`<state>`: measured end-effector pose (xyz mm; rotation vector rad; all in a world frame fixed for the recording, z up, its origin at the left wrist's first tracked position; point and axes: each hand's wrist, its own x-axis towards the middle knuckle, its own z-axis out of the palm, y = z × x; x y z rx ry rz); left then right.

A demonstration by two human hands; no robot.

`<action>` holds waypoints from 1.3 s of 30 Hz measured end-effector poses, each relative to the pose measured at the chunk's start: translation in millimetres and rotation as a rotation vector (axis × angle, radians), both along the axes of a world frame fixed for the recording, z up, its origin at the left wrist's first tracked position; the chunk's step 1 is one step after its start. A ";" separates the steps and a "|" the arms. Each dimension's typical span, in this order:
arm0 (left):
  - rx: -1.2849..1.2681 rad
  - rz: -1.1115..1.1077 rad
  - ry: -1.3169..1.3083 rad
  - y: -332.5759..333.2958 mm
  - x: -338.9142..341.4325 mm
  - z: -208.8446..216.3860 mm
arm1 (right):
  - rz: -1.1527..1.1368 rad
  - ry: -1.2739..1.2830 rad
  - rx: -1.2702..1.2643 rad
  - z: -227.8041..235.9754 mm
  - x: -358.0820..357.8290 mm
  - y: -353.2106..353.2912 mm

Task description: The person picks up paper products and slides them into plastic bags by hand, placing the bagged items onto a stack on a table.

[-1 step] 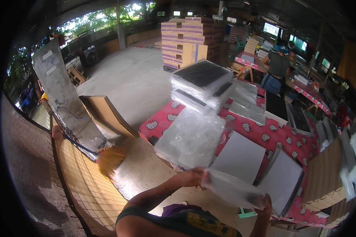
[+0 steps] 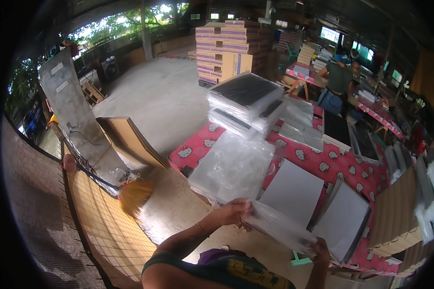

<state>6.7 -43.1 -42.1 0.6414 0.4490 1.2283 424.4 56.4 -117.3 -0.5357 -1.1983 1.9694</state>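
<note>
A clear plastic bag [image 2: 278, 225] is stretched between my two hands, over the near edge of the table. My left hand [image 2: 235, 212] pinches one end of it, and my right hand [image 2: 320, 250] grips the other. Just beyond the bag lies a pale grey flat panel [image 2: 292, 189]. Another pale panel with a dark edge [image 2: 341, 220] rests tilted to the right of it. To the left, near my left hand, is a pile of clear plastic bags [image 2: 231, 168].
A pink patterned cloth [image 2: 301, 155] covers the table. Wrapped dark panels [image 2: 248, 90] are stacked at its far side; cardboard pieces [image 2: 395, 209] stand at the right. Beyond are stacked cartons [image 2: 226, 43] and a person [image 2: 340, 79]. A broom [image 2: 134, 196] leans at the left.
My left hand has shifted slightly up and left, and my right hand slightly left. The bag between them now looks narrower and more taut.
</note>
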 end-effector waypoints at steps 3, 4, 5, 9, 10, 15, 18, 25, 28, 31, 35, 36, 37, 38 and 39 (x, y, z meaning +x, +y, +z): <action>0.007 0.063 -0.007 7.7 -20.9 3.5 | 0.143 0.038 -0.205 46.8 -34.7 -18.0; -0.041 0.084 0.039 8.9 -22.3 -1.7 | 0.007 0.092 -0.285 67.5 -49.5 -26.1; -0.041 0.082 0.055 8.2 -20.3 -3.1 | -0.047 0.061 -0.275 67.5 -50.5 -28.2; -0.105 0.244 0.409 7.7 -4.8 -36.3 | -0.111 -0.391 0.029 27.1 -45.8 -16.9; -0.137 0.329 0.563 5.1 4.7 -57.0 | -0.190 -0.570 0.106 7.1 -49.9 -20.3; -0.350 0.544 0.878 -15.1 44.3 -115.6 | -0.649 -0.754 0.109 -44.6 -78.3 -57.3; -0.362 0.546 0.874 -17.9 50.8 -115.7 | -0.713 -0.663 0.131 -53.6 -82.7 -62.8; -0.238 0.479 1.046 -15.5 47.1 -94.2 | -0.715 -0.623 0.117 -43.3 -85.6 -63.5; -0.023 0.565 1.450 -18.8 53.7 -92.1 | -0.700 -0.739 0.129 -40.1 -82.9 -65.0; -0.084 0.624 1.334 -17.0 61.8 -82.1 | -0.720 -0.777 0.228 -35.1 -79.3 -65.1; 0.050 0.679 1.306 -17.6 60.7 -59.2 | -0.837 -0.763 0.196 -12.8 -80.7 -65.6; 0.021 0.629 1.283 -17.6 59.1 -53.9 | -0.870 -0.673 0.188 -15.6 -75.8 -63.1; -0.007 0.579 1.262 -18.3 57.7 -47.5 | -0.900 -0.582 0.179 -17.9 -70.3 -60.9; 0.014 0.542 1.260 -18.7 57.2 -38.9 | -0.885 -0.598 0.190 -20.7 -63.6 -58.3; 0.036 0.504 1.258 -19.5 57.4 -29.5 | -0.871 -0.615 0.201 -23.6 -55.4 -55.3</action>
